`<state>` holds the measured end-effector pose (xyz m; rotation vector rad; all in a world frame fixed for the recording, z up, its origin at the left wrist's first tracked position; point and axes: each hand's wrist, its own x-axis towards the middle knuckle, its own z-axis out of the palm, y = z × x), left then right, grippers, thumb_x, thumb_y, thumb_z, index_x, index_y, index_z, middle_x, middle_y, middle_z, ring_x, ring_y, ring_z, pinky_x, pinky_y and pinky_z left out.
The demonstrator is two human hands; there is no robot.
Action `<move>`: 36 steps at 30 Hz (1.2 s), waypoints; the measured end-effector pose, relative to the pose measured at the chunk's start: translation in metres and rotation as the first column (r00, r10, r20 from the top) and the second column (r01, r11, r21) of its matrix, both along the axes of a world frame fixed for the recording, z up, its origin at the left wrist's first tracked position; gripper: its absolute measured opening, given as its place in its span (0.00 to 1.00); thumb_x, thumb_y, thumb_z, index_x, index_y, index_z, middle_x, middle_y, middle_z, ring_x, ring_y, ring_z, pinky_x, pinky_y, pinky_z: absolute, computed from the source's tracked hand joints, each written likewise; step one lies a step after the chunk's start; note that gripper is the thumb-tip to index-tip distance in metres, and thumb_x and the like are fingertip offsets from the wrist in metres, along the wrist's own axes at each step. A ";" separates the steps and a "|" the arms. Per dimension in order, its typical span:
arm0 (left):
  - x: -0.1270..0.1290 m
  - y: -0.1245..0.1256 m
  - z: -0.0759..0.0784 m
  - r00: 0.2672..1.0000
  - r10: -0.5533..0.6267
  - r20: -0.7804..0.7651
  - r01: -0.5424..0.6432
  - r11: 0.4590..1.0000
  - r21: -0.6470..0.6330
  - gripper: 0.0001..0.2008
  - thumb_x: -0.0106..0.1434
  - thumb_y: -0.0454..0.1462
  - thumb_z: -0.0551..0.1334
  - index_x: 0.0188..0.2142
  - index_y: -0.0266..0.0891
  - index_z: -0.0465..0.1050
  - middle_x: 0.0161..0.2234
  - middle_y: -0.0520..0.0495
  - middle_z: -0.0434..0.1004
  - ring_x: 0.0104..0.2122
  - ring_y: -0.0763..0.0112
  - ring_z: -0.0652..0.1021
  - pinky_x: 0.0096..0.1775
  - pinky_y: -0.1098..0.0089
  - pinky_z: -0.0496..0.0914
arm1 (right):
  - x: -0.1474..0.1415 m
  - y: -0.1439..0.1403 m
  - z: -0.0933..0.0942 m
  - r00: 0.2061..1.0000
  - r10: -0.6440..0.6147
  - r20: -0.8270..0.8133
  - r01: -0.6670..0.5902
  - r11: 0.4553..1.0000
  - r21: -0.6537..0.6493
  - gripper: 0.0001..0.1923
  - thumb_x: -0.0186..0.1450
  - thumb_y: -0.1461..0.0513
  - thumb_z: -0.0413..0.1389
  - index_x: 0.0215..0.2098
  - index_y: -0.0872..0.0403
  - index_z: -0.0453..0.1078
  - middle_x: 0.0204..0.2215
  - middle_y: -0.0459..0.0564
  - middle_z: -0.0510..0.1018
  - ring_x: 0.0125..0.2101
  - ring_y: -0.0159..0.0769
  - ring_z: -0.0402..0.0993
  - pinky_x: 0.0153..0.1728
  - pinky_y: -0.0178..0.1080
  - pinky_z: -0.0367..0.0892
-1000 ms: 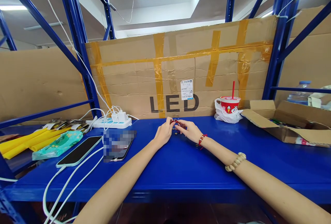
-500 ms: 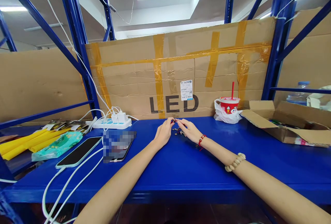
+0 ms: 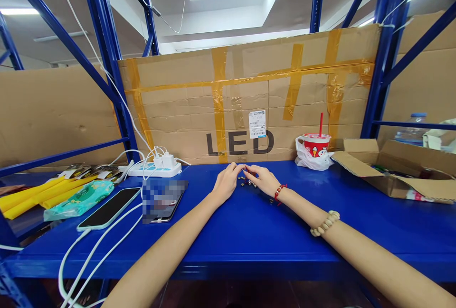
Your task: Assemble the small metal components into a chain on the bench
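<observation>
Blue painted metal makes the shelf top, smooth and faintly glossy, and both forearms stretch across it so the hands can work far out near the back edge. The left hand and right hand meet fingertip to fingertip over a small scatter of dark little beads or metal bits lying on the surface between them; the fingers are drawn together in a pinch, seemingly on something tiny and reddish, though the piece is too small to tell for certain. Resting the wrists low on the shelf steadies such fine work. A red bead bracelet and a pale chunky one circle the right arm. At twelve o'clock from the hands stands a taped, creased cardboard sheet printed LED, walling off the rear. At two o'clock sits a red paper cup with a straw, in a thin plastic bag; farther at three o'clock an open carton. At nine o'clock lie a white power strip, a dark glassy phone on its white cable, a soft teal tissue pack and yellow tubes.
</observation>
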<state>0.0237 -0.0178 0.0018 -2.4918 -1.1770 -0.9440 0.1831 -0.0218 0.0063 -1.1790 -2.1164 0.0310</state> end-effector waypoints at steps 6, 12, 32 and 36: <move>-0.001 -0.001 0.002 0.997 0.037 -0.069 -0.039 0.999 -0.025 0.16 0.63 0.31 0.42 0.46 0.45 0.60 0.39 0.49 0.64 0.41 0.72 0.66 0.42 0.73 0.63 | 0.001 0.004 -0.001 0.998 0.058 -0.021 -0.059 0.998 -0.002 0.17 0.62 0.53 0.43 0.32 0.53 0.69 0.23 0.45 0.69 0.24 0.28 0.64 0.27 0.31 0.59; 0.000 -0.001 0.001 0.997 0.029 -0.065 -0.029 1.000 0.002 0.16 0.63 0.31 0.42 0.46 0.43 0.60 0.39 0.48 0.65 0.41 0.72 0.67 0.41 0.73 0.63 | 0.002 0.003 0.001 0.998 0.061 -0.015 -0.061 0.998 0.014 0.16 0.61 0.55 0.43 0.30 0.54 0.69 0.22 0.44 0.68 0.23 0.28 0.63 0.28 0.31 0.58; 0.002 -0.004 0.000 0.993 -0.031 0.117 0.038 0.997 -0.060 0.15 0.64 0.39 0.44 0.50 0.44 0.53 0.43 0.50 0.69 0.41 0.73 0.72 0.40 0.73 0.66 | 0.003 0.007 0.001 1.000 0.011 -0.019 -0.008 0.990 0.138 0.16 0.63 0.58 0.40 0.36 0.52 0.68 0.24 0.46 0.68 0.25 0.30 0.65 0.27 0.31 0.57; 0.003 -0.004 -0.001 0.993 0.044 0.106 -0.037 0.997 -0.067 0.14 0.64 0.42 0.45 0.48 0.43 0.55 0.36 0.50 0.73 0.35 0.71 0.74 0.35 0.73 0.66 | 0.002 0.003 0.002 0.996 -0.075 -0.045 0.082 0.983 0.163 0.15 0.63 0.57 0.40 0.40 0.50 0.66 0.26 0.45 0.69 0.27 0.31 0.66 0.26 0.31 0.57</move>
